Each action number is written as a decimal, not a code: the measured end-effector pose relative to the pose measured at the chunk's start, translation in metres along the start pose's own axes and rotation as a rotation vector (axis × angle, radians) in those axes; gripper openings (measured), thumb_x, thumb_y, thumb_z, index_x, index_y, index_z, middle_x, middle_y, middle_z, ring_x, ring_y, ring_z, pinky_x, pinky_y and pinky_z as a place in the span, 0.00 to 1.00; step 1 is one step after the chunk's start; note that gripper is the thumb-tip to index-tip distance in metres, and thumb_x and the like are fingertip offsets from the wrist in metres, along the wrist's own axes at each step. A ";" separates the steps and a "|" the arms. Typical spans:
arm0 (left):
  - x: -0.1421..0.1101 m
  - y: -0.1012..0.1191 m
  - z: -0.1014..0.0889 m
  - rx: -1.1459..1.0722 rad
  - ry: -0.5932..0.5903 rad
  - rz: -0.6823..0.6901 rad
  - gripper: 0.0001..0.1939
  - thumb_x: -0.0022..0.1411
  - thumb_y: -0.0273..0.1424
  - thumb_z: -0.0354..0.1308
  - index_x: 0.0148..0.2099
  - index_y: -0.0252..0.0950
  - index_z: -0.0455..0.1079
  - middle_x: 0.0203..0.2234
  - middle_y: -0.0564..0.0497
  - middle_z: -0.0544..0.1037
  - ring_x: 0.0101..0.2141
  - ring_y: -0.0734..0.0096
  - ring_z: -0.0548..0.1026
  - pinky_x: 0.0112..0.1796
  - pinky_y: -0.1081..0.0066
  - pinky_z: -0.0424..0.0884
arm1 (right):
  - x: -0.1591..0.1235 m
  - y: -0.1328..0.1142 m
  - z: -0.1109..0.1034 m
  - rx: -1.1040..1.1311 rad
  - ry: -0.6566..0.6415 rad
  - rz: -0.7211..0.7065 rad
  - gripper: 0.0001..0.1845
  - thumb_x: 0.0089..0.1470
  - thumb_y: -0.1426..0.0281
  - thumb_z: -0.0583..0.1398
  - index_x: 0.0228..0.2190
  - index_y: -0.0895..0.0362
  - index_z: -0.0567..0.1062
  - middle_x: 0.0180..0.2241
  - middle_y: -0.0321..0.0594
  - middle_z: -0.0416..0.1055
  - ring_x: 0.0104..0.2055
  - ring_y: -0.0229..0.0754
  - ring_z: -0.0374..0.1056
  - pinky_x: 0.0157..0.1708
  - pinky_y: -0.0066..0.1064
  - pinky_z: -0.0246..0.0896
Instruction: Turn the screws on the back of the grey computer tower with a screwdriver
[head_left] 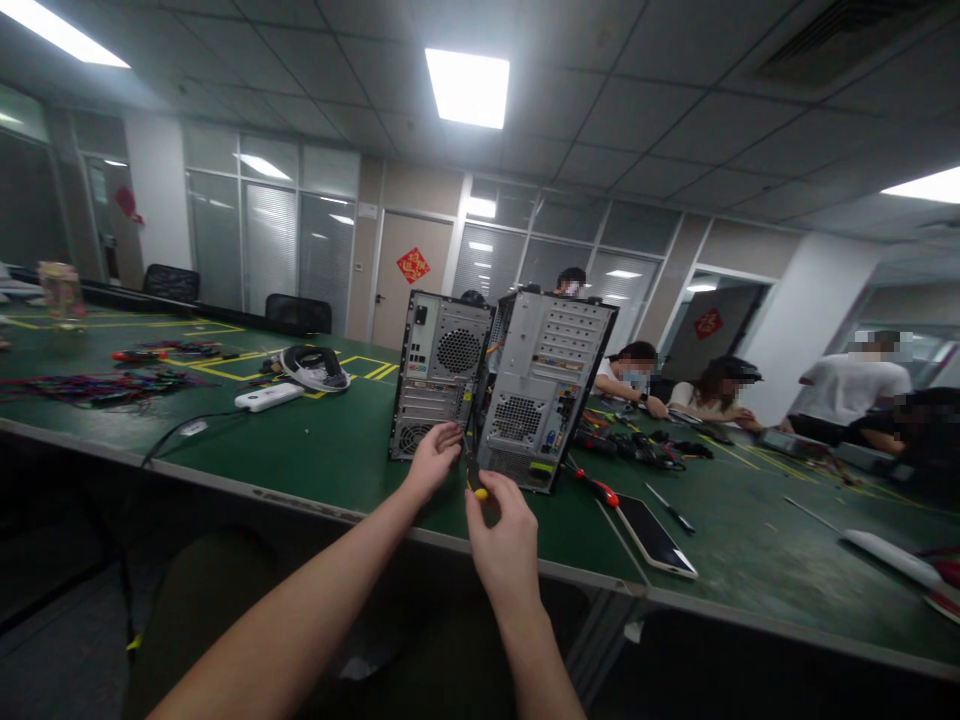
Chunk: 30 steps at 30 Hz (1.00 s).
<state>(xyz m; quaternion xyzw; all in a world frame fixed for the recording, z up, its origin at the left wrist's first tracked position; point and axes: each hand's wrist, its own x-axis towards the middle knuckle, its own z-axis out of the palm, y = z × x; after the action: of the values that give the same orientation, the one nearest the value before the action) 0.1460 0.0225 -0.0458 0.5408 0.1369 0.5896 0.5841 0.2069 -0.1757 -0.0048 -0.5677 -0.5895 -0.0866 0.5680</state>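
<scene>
Two desktop computer cases stand upright side by side on the green table, their rear panels facing me: the left case [439, 345] and the right case [517, 400]. My right hand [506, 525] is closed around the handle of a screwdriver [473, 478], black with a yellow end. Its shaft points up towards the gap between the cases, and I cannot make out where the tip rests. My left hand [435, 462] is at the lower right edge of the left case, fingers stretched out and thumb apart. Whether its fingertips touch the metal is unclear.
To the right lie red-handled pliers [604, 492], a phone [654, 535], a thin dark-handled tool [671, 508] and a long white-handled tool [889, 553]. A white power strip [268, 397] and bundled cables [105, 388] lie left. Several people sit or stand beyond, at the right.
</scene>
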 end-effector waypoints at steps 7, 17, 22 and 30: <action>0.000 -0.002 0.000 -0.003 -0.011 0.011 0.22 0.53 0.20 0.64 0.51 0.35 0.71 0.53 0.37 0.79 0.57 0.54 0.77 0.64 0.46 0.62 | 0.000 0.001 0.000 -0.002 0.009 -0.004 0.14 0.61 0.69 0.60 0.47 0.58 0.80 0.47 0.51 0.78 0.49 0.49 0.76 0.48 0.39 0.75; -0.002 0.002 0.002 0.030 -0.010 0.011 0.22 0.54 0.21 0.63 0.52 0.34 0.71 0.55 0.36 0.78 0.58 0.54 0.75 0.64 0.48 0.63 | 0.000 -0.002 -0.001 0.004 -0.008 0.019 0.15 0.61 0.69 0.59 0.47 0.58 0.79 0.48 0.51 0.77 0.49 0.50 0.75 0.49 0.41 0.75; -0.005 0.005 0.004 0.051 -0.020 0.015 0.23 0.53 0.22 0.64 0.52 0.35 0.71 0.56 0.36 0.78 0.59 0.52 0.75 0.63 0.48 0.63 | 0.000 -0.002 -0.001 0.010 0.007 0.024 0.14 0.61 0.70 0.59 0.46 0.58 0.79 0.47 0.50 0.78 0.49 0.49 0.75 0.49 0.38 0.74; -0.009 0.008 0.005 0.139 -0.031 0.026 0.23 0.53 0.24 0.64 0.53 0.35 0.71 0.57 0.35 0.77 0.60 0.53 0.74 0.64 0.48 0.61 | -0.002 -0.002 0.001 0.044 0.023 0.097 0.12 0.61 0.69 0.60 0.45 0.58 0.79 0.44 0.48 0.77 0.44 0.45 0.76 0.41 0.33 0.75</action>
<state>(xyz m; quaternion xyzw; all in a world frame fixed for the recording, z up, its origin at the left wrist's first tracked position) 0.1430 0.0100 -0.0421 0.5907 0.1614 0.5779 0.5394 0.2048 -0.1770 -0.0055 -0.5819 -0.5567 -0.0525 0.5905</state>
